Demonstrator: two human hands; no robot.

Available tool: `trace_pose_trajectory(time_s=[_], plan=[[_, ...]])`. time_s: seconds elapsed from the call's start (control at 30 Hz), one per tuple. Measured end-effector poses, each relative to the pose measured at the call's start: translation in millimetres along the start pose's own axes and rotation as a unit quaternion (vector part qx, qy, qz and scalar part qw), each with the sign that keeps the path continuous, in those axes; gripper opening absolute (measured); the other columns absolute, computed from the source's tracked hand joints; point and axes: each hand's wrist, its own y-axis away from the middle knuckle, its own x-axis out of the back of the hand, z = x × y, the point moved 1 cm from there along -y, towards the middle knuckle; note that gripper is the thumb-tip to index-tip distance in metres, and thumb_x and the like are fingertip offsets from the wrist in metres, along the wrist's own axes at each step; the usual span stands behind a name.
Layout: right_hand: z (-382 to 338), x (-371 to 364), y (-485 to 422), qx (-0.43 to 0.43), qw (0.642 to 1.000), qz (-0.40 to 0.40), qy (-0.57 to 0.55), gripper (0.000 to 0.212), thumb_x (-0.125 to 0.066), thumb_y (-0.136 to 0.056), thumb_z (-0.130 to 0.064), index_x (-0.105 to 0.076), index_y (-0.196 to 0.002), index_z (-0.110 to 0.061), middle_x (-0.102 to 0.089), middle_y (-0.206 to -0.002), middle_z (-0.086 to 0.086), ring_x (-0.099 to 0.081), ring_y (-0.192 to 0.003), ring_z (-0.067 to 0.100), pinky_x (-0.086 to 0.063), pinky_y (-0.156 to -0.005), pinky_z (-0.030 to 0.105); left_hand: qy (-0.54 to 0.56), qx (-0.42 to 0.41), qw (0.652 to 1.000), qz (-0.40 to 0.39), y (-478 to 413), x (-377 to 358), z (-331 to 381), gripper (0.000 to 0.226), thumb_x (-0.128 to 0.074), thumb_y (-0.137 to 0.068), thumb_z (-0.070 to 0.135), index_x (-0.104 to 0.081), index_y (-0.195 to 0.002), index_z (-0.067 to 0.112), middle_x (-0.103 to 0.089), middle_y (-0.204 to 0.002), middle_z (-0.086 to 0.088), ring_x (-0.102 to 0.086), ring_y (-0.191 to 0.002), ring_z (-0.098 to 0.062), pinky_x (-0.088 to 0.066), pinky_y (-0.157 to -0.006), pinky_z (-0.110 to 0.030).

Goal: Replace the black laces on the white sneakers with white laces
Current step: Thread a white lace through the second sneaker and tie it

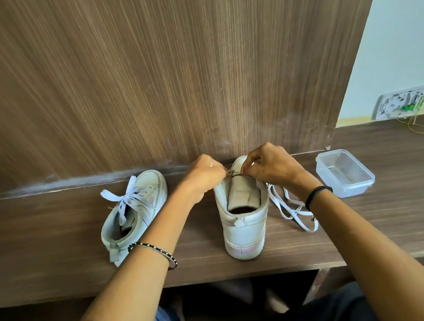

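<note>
Laced sneaker, left on the desk: white bow tied, done. Second sneaker, centre: upper eyelets bare, lacing barely begun; long axis runs away from the person, heel nearest, toe at the back panel. Left hand and right hand curl at the toe-end eyelets, apparently pinching the white lace, whose slack trails right.

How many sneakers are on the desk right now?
2. The left sneaker sits at left, tied with a white bow. The middle sneaker stands heel toward the camera; the left hand and right hand pinch a lace at its front. None appears hidden.
</note>
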Motion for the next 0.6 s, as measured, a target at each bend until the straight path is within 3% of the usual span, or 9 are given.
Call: trace_pose_trajectory(time_s=[0.27,0.37,0.47,0.53,0.6], plan=[[-6.7,-1.1,4.2,0.042,0.999,-0.010,-0.008,0.013,-0.068,-0.092,-0.021,-0.079,-0.094,-0.016,-0.072,-0.097,-0.001,-0.063,-0.098,0.013,-0.044,-0.081,0.020,0.025,0.002,1.000,-0.011,6.2,2.4,5.4,0.020,-0.050,-0.083,0.004,-0.058,-0.083,0.023,-0.045,-0.085,0.000,-0.037,-0.085,-0.016,-0.028,-0.076,-0.034],[-9.1,-6.1,1.7,0.036,0.999,-0.007,0.007,0.013,-0.067,-0.092,-0.023,-0.079,-0.094,-0.018,-0.072,-0.102,0.004,-0.066,-0.100,0.020,-0.051,-0.081,0.026,0.021,0.006,1.000,-0.010,7.6,2.9,6.8,0.018,-0.049,-0.077,0.010,-0.060,-0.081,0.024,-0.045,-0.082,0.000,-0.037,-0.083,-0.016,-0.029,-0.074,-0.036],[-9.3,-9.4,-1.5,0.032,0.999,-0.004,0.026,0.012,-0.068,-0.091,-0.028,-0.079,-0.093,-0.022,-0.071,-0.107,0.006,-0.066,-0.106,0.026,-0.057,-0.093,0.044,0.032,0.012,0.999,-0.007,13.2,5.3,11.6,0.013,-0.054,-0.082,0.011,-0.055,-0.070,0.017,-0.039,-0.076,-0.002,-0.035,-0.079,-0.017,-0.029,-0.070,-0.034],[-9.1,-9.7,-2.0,0.031,0.999,-0.008,0.031,0.013,-0.068,-0.092,-0.028,-0.079,-0.093,-0.022,-0.070,-0.105,0.005,-0.065,-0.103,0.026,-0.057,-0.092,0.045,0.045,0.026,0.999,0.000,12.0,4.9,8.9,0.025,-0.058,-0.089,0.015,-0.047,-0.067,0.016,-0.037,-0.074,-0.004,-0.035,-0.074,-0.019,-0.028,-0.066,-0.033],[-8.6,-10.7,-2.9,0.031,0.999,-0.009,0.035,0.013,-0.068,-0.092,-0.027,-0.079,-0.093,-0.021,-0.068,-0.102,0.002,-0.065,-0.101,0.024,-0.058,-0.090,0.044,0.073,0.033,0.997,0.010,11.7,3.2,6.2,0.017,-0.061,-0.092,0.023,-0.054,-0.078,0.016,-0.043,-0.077,-0.005,-0.042,-0.075,-0.018,-0.033,-0.067,-0.033]])
